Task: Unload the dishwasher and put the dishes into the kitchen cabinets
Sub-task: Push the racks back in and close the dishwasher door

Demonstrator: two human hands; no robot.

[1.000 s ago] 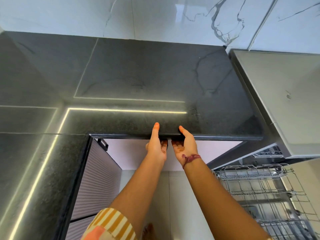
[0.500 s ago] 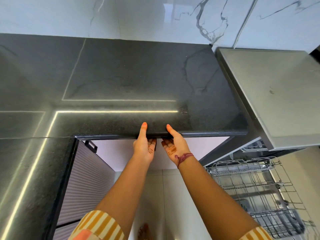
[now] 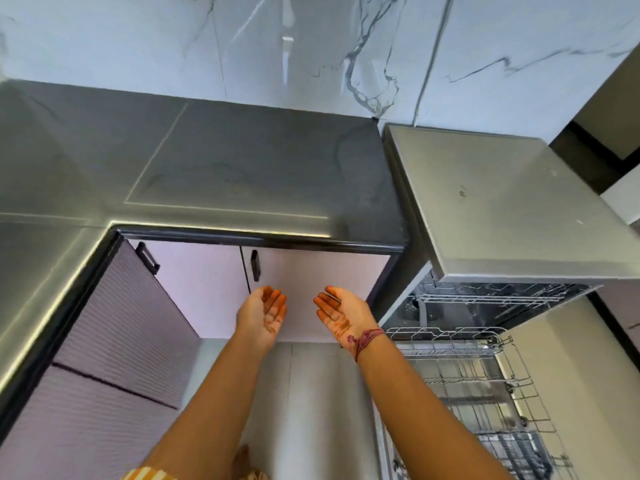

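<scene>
Bright daylight, glare strip on countertop point(image 3: 221, 161) edge — soft blur, wide-angle bowing

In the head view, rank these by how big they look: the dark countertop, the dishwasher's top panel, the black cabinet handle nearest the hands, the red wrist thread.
1. dark countertop
2. dishwasher's top panel
3 and 4. black cabinet handle and red wrist thread: both look small and alike, and the thread is nearer the camera, so unranked.
</scene>
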